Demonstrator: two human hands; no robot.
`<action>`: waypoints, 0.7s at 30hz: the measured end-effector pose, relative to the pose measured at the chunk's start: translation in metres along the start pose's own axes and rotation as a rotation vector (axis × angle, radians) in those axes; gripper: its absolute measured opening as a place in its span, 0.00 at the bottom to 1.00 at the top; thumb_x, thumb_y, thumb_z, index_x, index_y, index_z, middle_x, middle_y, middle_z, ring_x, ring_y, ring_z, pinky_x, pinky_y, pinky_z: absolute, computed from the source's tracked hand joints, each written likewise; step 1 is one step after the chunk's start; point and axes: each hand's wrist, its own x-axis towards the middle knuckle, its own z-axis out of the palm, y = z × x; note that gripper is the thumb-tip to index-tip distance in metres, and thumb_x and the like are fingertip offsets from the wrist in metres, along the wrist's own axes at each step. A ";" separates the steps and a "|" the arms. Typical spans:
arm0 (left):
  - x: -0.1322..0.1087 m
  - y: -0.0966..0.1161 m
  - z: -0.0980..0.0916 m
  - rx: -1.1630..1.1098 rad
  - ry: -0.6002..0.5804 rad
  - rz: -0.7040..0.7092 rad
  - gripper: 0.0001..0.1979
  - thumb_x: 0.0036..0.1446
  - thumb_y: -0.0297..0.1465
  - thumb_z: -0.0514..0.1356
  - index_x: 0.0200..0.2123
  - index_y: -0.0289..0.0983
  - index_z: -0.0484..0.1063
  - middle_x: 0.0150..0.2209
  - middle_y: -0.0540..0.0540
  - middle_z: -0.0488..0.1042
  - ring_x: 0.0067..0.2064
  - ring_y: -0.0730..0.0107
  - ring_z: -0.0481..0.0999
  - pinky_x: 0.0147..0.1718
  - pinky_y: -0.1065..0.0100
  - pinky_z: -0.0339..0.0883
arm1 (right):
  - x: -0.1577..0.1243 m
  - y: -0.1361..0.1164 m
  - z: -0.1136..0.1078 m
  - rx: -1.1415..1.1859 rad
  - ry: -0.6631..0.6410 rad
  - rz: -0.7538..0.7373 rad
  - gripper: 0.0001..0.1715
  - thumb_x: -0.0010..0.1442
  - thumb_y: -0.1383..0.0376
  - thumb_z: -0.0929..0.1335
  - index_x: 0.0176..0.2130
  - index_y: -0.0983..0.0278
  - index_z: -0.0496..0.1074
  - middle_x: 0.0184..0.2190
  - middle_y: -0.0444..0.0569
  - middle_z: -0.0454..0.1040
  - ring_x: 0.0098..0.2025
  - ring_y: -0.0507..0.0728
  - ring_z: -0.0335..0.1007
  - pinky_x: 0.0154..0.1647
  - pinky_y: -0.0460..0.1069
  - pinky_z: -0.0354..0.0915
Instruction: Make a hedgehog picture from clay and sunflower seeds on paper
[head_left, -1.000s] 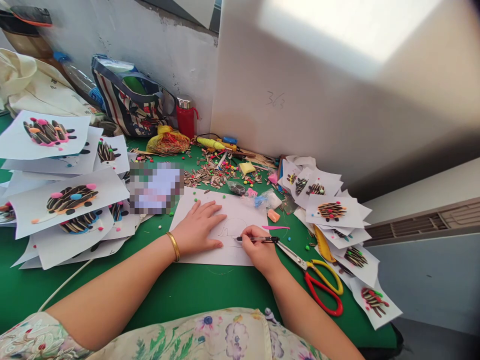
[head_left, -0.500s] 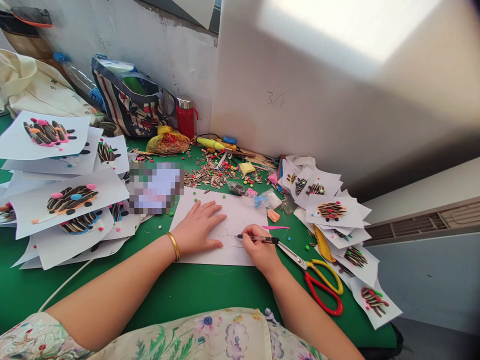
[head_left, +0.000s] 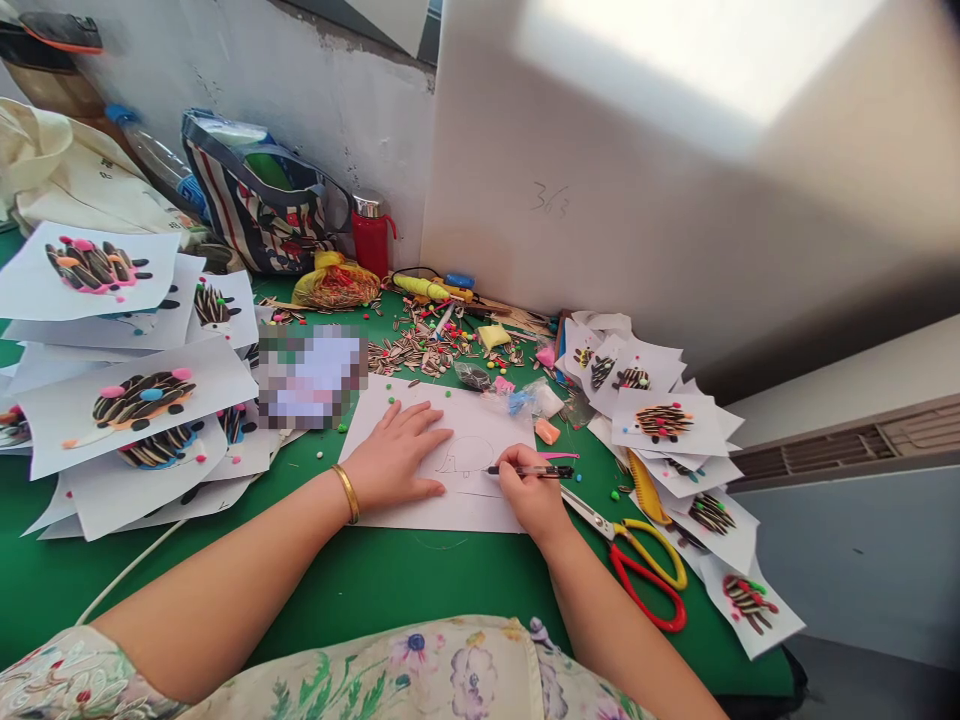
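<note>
A white sheet of paper (head_left: 420, 512) lies on the green table, with a thin outline drawing (head_left: 466, 456) of a rounded animal shape on it. My left hand (head_left: 397, 455) rests flat on the sheet's left half, fingers spread, a gold bangle (head_left: 346, 493) at the wrist. In my right hand (head_left: 532, 495) is a black pen (head_left: 536, 471), pinched between thumb and fingers, its tip at the right side of the drawing. Scissors (head_left: 626, 545) with one yellow and one red handle lie just right of that hand. An orange lump of clay (head_left: 547, 431) sits near the sheet's upper right.
Paper sheets with seed-and-clay animals are piled at the left (head_left: 142, 400) and right (head_left: 667, 422). Loose striped seeds (head_left: 420, 345) spread behind the sheet. A red flask (head_left: 371, 237) and a striped bag (head_left: 259, 200) stand by the wall. A blurred rectangular object (head_left: 313, 375) lies left of the sheet.
My right hand has shifted a little to the right with the pen, and more of the drawing's right outline and lower edge shows. My left hand has stayed in place.
</note>
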 end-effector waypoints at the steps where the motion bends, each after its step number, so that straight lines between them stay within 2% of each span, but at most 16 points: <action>1: 0.000 0.000 0.000 0.003 -0.001 0.000 0.40 0.49 0.50 0.66 0.63 0.44 0.62 0.68 0.39 0.55 0.70 0.48 0.47 0.66 0.42 0.37 | 0.000 -0.001 0.001 -0.002 -0.002 0.003 0.07 0.54 0.63 0.64 0.26 0.61 0.69 0.23 0.43 0.70 0.27 0.55 0.65 0.27 0.48 0.59; 21: 0.000 -0.001 0.001 0.002 0.000 -0.001 0.40 0.48 0.50 0.66 0.63 0.45 0.62 0.68 0.40 0.55 0.70 0.48 0.48 0.67 0.42 0.37 | 0.000 -0.003 0.001 -0.009 -0.025 0.010 0.07 0.53 0.64 0.63 0.26 0.61 0.69 0.22 0.43 0.70 0.27 0.55 0.64 0.27 0.48 0.58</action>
